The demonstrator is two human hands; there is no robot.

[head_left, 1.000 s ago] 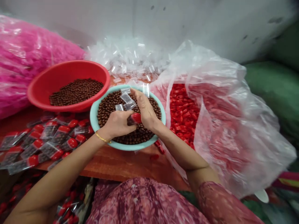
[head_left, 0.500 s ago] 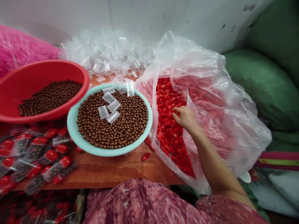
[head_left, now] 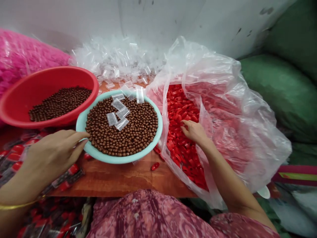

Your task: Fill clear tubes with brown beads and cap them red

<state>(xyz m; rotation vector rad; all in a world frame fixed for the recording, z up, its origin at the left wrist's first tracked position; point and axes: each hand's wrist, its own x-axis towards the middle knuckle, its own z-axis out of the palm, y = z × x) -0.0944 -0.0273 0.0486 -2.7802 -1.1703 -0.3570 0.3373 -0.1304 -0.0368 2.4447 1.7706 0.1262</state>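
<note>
My left hand (head_left: pixel 56 150) reaches to the left rim of a turquoise basin (head_left: pixel 119 159). Its forefinger lies over the rim at the edge of the brown balls (head_left: pixel 128 138), with the thumb a little apart below; it appears to hold nothing. Several small clear plastic containers (head_left: pixel 122 124) lie on top of the balls. On the other side, my right hand (head_left: pixel 194 131) dips into an open clear plastic bag (head_left: pixel 223 99) full of red caps (head_left: pixel 180 109). Its thumb and forefinger close together on a red cap, partly hidden among the others.
A red basin (head_left: pixel 49 124) with more brown balls stands at left. Clear containers (head_left: pixel 111 59) are heaped against the wall, beside a pink-filled bag (head_left: pixel 24 56). Filled containers with red caps (head_left: pixel 17 150) lie under my left arm. One loose red cap (head_left: pixel 155 166) rests on the table (head_left: pixel 116 181).
My left hand has come into view from the lower left and reached the turquoise basin's rim. My right hand's fingers have drawn together among the red caps. The view has shifted slightly.
</note>
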